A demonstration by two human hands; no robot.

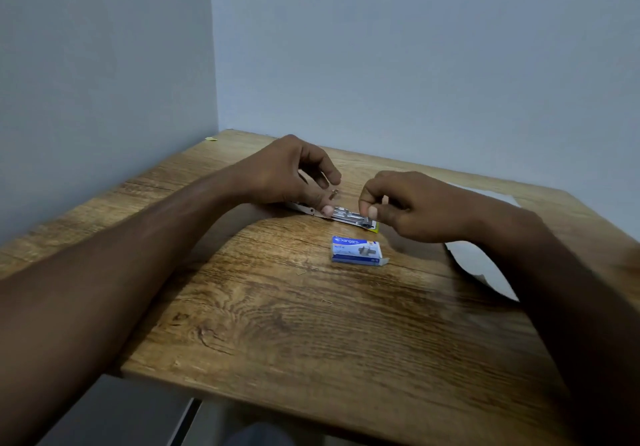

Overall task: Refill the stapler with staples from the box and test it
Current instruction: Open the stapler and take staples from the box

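The stapler (343, 216) lies opened out flat on the wooden table (311, 324), its metal staple channel facing up and a bit of yellow body showing at its right end. My left hand (294, 172) holds its left part, thumb pressed on the metal rail, fingers curled above. My right hand (398, 206) hovers over the channel's right end, thumb and forefinger pinched together on something small, probably staples, too small to tell. A blue and white staple box (356, 251) lies just in front of the stapler, its right flap open.
White paper (485, 265) lies on the table at the right, partly under my right forearm. Walls close the table's left and far sides. A few loose staples (325, 302) lie on the wood in front of the box.
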